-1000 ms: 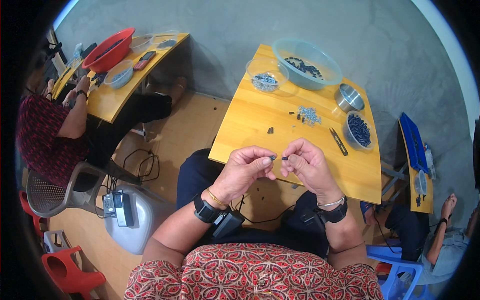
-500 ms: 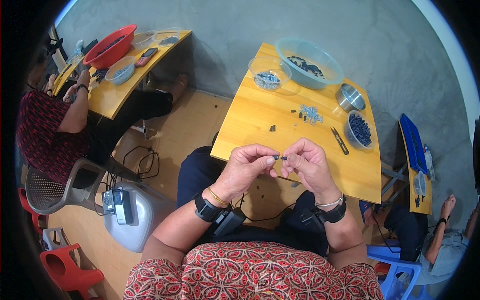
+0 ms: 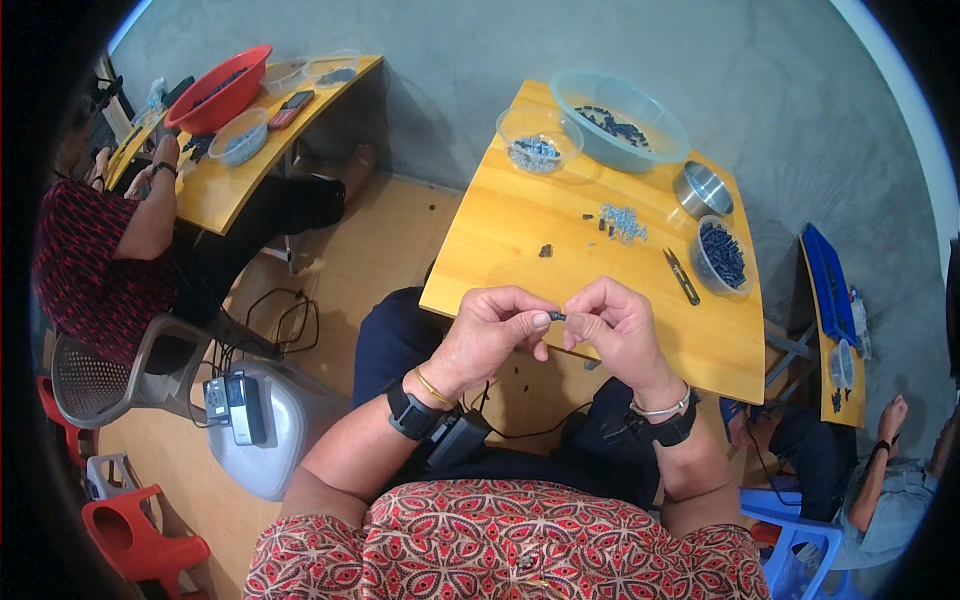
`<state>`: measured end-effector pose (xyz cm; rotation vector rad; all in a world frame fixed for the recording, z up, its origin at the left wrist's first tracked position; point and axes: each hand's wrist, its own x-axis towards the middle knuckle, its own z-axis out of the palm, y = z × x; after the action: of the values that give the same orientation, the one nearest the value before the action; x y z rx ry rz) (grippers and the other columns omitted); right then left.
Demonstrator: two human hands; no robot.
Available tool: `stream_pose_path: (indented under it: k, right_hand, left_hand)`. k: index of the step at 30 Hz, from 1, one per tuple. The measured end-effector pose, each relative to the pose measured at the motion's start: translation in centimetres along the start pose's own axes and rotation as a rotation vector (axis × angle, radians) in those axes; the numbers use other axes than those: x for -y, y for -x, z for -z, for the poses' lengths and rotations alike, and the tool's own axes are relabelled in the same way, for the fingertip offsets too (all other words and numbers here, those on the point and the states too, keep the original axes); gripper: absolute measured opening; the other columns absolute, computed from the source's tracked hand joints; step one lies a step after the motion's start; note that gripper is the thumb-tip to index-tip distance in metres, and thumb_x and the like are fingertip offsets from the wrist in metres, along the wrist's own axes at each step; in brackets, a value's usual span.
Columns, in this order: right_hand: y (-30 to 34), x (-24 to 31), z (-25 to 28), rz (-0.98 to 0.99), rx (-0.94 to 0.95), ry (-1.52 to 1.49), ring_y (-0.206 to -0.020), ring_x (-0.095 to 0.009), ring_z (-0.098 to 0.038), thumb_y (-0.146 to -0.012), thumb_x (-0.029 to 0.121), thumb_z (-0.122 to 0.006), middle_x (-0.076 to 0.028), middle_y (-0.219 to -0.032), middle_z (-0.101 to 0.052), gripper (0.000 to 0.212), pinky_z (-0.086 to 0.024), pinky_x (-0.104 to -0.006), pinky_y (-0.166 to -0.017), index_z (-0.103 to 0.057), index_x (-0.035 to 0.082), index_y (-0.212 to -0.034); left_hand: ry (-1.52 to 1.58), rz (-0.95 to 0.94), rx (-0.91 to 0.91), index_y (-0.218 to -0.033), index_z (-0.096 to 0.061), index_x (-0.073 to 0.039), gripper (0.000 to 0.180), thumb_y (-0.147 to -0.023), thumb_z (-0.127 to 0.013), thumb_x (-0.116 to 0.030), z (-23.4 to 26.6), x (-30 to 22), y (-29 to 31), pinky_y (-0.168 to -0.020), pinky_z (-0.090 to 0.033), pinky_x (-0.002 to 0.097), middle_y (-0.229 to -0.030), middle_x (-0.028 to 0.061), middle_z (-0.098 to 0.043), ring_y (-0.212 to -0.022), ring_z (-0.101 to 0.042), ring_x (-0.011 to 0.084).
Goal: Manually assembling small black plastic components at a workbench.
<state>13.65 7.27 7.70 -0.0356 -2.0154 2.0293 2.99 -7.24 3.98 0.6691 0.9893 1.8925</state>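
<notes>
My left hand pinches a small dark part between thumb and forefinger, above the near edge of the yellow table. From the other side my right hand grips the far end, its fingertips close to the left ones. What exactly the right fingers hold is mostly hidden behind them. Ahead on the tabletop lie a pile of small pale-grey pieces, a few loose black bits and black thread snips.
A clear tub of dark parts, a steel bowl, a large translucent basin and a clear bowl of pale pieces stand on the table. Another person works at a table on the left; a further person sits at right.
My hands have come together. The two dark ends, apart a moment ago with a small gap between them, now meet between my fingertips.
</notes>
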Motion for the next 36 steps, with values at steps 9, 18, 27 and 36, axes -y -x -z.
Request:
stream_pose_path:
  k: [9, 18, 27, 36]
  right_hand:
    - [-0.4, 2.8, 0.1, 0.557, 0.276, 0.762, -0.061, -0.024, -0.053, -0.068, -0.008, -0.058, -0.010, -0.069, -0.052, 0.013, -0.043, -0.0304, -0.053, -0.053, 0.001, -0.077]
    - [-0.5, 1.4, 0.9, 0.648, 0.277, 0.835, -0.066, -0.026, -0.055, -0.068, -0.005, -0.058, -0.011, -0.075, -0.053, 0.015, -0.045, -0.0313, -0.058, -0.055, 0.000, -0.082]
    - [0.8, 0.4, 1.5, 0.203, -0.093, 0.627, -0.065, -0.021, -0.056, -0.077, 0.002, -0.060, -0.010, -0.075, -0.057, 0.010, -0.045, -0.0276, -0.059, -0.058, 0.000, -0.087]
    - [0.6, -0.1, 1.2, 0.228, -0.044, 0.677, -0.063, -0.021, -0.056, -0.076, 0.001, -0.061, -0.011, -0.072, -0.057, 0.006, -0.044, -0.0286, -0.057, -0.058, 0.000, -0.082]
  left_hand:
    - [0.016, 0.236, 0.147, -0.087, -0.061, 0.004, 0.010, -0.084, -0.057, -0.005, 0.4, -1.2, -0.4, -0.051, -0.051, 0.0269, -0.069, 0.0069, -0.058, -0.058, -0.057, 0.0130]
    - [0.079, 0.241, 0.123, -0.088, -0.062, 0.002, 0.010, -0.084, -0.058, -0.006, -0.1, -0.4, -0.9, -0.053, -0.051, 0.0261, -0.070, 0.0065, -0.059, -0.057, -0.056, 0.0134]
    - [0.114, 0.206, 0.068, -0.094, -0.061, 0.001, 0.014, -0.085, -0.058, -0.008, 0.6, -0.1, -0.8, -0.057, -0.051, 0.0246, -0.073, 0.0057, -0.059, -0.061, -0.057, 0.0128]
    - [0.081, 0.198, 0.046, -0.099, -0.060, 0.002, 0.017, -0.084, -0.058, -0.007, 0.2, 0.3, -1.2, -0.061, -0.052, 0.0253, -0.080, 0.0068, -0.060, -0.065, -0.058, 0.0134]
